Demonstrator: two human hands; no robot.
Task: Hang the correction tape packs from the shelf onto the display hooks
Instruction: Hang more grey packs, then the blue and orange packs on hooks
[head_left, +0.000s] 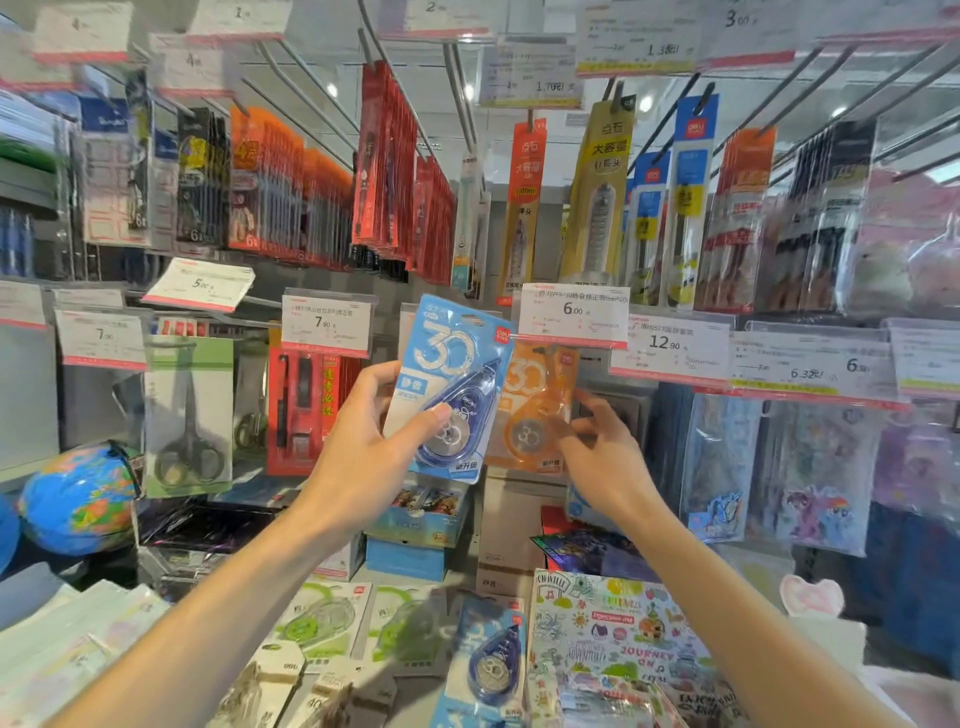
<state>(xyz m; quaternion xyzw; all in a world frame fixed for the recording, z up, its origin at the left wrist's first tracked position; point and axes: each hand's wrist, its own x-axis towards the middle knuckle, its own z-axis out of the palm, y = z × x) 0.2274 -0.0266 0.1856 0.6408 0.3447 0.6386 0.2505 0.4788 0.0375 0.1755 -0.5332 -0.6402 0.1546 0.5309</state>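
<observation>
Far left: a globe (78, 499) sits low, and a carded pair of scissors (188, 415) hangs beside it; neither belongs to the job. My left hand (363, 457) grips a blue correction tape pack (449, 387), thumb pressed on its clear blister, fingers curled behind the card. The pack is raised and tilted, its top edge just under the row of price tags and not yet on any hook that I can see. Just right of it an orange correction tape pack (535, 410) hangs below the 6.00 price tag (574, 314); my right hand (602, 457) touches its lower edge with bent fingertips, though whether it pinches the card or only steadies it, I cannot tell. Progress, by my estimate: one orange pack up, the blue one in hand, most of the stock waiting. On the shelf below lie two green packs (332, 618) and another blue pack (491, 660), flat, beside a sticker-covered notebook (618, 629). Obstacles: the price tag covers the hook end, so the card's hole must be found partly blind, and the neighbouring pack crowds the approach from the right.
</observation>
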